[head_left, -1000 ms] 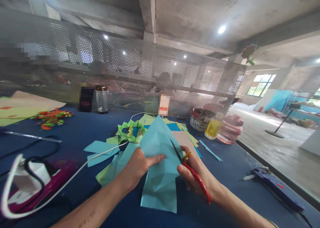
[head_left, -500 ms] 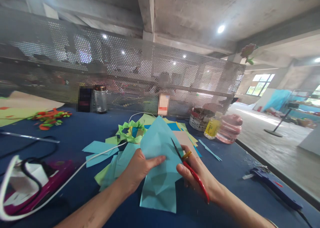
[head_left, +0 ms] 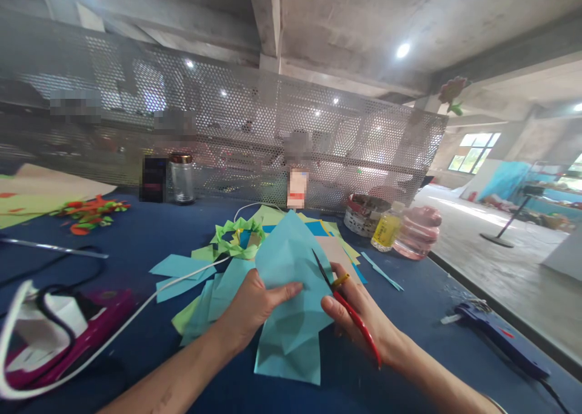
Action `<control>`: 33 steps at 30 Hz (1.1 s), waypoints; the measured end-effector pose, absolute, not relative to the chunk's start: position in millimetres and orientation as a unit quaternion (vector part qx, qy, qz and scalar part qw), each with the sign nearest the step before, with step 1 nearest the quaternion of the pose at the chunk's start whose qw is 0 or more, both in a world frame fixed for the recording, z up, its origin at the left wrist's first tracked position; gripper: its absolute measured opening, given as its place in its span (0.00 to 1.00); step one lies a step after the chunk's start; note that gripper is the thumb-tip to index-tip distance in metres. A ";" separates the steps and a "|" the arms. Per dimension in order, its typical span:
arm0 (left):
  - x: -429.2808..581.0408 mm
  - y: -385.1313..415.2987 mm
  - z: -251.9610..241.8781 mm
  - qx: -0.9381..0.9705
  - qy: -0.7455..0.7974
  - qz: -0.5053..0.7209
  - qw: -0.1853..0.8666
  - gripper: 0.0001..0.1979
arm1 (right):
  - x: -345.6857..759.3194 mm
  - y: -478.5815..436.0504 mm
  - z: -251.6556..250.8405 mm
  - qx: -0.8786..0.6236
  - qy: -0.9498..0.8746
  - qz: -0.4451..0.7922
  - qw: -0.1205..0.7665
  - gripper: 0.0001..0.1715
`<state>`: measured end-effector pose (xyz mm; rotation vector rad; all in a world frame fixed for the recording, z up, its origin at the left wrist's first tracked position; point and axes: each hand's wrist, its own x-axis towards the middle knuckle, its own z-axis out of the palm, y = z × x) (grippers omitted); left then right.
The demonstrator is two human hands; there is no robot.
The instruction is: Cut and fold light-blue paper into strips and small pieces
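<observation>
A folded sheet of light blue paper (head_left: 291, 250) is pinched in my left hand (head_left: 259, 302), thumb across its front and fingers behind. My right hand (head_left: 352, 305) holds red-handled scissors (head_left: 357, 323), blades pointing up and left over the paper's right side. My right fingers also touch the paper's right edge; some of them are hidden. Another light blue piece (head_left: 288, 356) hangs below, toward me. Behind lies a pile of blue and green paper (head_left: 218, 299), with a green pleated paper ring (head_left: 239, 238) on top.
A glue gun (head_left: 500, 338) lies at the right. Farther back stand a yellow-labelled bottle (head_left: 385, 232), a pink bottle (head_left: 416, 235) and a glass jar (head_left: 182, 180). A white cable (head_left: 150, 305) crosses the left side near a magenta object (head_left: 95, 329). A perforated metal screen (head_left: 254, 129) borders the back.
Almost nothing differs. Both hands, the paper and the scissors keep nearly the same place and pose.
</observation>
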<state>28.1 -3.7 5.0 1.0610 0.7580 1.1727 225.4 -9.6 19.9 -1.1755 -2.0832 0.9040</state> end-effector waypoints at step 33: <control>30.3 -4.6 2.3 0.467 0.312 0.491 0.666 0.23 | 221.3 -11.5 24.9 -0.487 -0.763 0.327 0.271 0.42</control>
